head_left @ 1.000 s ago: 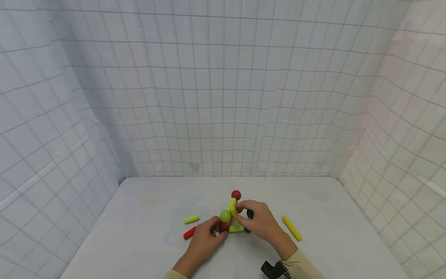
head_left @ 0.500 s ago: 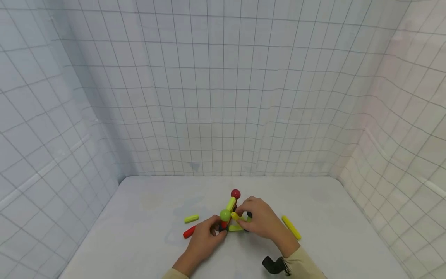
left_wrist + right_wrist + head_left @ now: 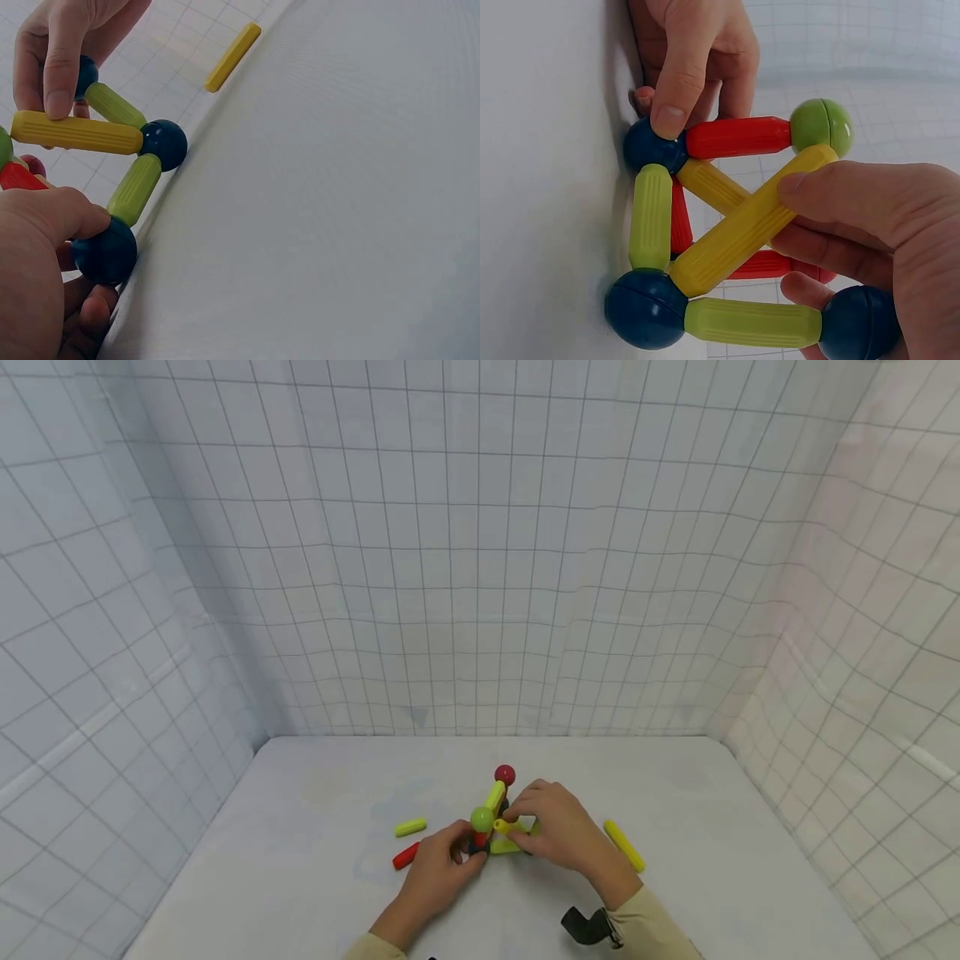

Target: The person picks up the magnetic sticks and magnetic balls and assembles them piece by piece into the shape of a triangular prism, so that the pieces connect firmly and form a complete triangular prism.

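A magnetic stick-and-ball construction stands on the table between both hands. My left hand [image 3: 438, 864] grips a dark blue ball [image 3: 656, 146] at its near left corner, thumb on top. From that ball a red rod [image 3: 739, 136] rises to a green ball [image 3: 821, 127]. With thumb and fingertips, my right hand [image 3: 562, 831] pinches a yellow rod [image 3: 750, 225]. One end of this rod meets another blue ball [image 3: 645, 309]; its other end lies right at the green ball. A red ball [image 3: 505, 774] tops the far side. Fingers partly hide the frame's back.
On the white table [image 3: 315, 827], a short lime rod [image 3: 410, 827] and a red rod [image 3: 406, 856] lie left of the construction. A loose yellow rod [image 3: 624, 845] is to its right. White grid-patterned sheets [image 3: 480, 568] enclose the back and sides.
My right hand has turned and lowered the yellow rod, whose upper end now sits lower, beside the green ball. The left hand keeps its grip on the blue ball.
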A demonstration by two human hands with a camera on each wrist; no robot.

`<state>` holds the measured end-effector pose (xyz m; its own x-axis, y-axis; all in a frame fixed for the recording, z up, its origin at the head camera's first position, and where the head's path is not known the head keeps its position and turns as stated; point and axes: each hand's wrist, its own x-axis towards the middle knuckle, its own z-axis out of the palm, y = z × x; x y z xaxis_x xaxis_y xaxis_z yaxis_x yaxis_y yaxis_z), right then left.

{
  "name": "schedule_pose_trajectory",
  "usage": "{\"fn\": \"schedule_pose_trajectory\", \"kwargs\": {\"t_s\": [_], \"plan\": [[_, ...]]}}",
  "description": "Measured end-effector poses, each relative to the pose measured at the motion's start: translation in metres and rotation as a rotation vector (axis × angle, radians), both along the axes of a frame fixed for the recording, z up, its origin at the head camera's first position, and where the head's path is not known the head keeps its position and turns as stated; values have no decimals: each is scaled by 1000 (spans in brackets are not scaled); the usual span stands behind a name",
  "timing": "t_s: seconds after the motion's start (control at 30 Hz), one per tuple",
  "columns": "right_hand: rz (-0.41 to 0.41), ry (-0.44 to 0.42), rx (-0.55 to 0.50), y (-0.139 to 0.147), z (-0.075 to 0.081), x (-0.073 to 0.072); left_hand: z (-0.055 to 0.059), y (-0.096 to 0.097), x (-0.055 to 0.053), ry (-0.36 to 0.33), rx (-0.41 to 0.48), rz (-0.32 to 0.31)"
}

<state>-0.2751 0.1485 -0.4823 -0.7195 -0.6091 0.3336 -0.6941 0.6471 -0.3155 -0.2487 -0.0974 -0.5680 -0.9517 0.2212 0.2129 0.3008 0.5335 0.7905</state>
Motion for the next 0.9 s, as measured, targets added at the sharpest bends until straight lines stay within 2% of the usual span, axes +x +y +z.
{"fn": "schedule_pose_trajectory", "kwargs": {"t_s": [0.23,0.63,0.9], "plan": [[-27,67,5,-2,0,-1,3,1,-3,27,-10,4],[-45,66,26,-9,-5,-2,2,1,0,62,-15,18],[-54,42,13,-11,-5,2,3,2,1,43,-16,17]]}}
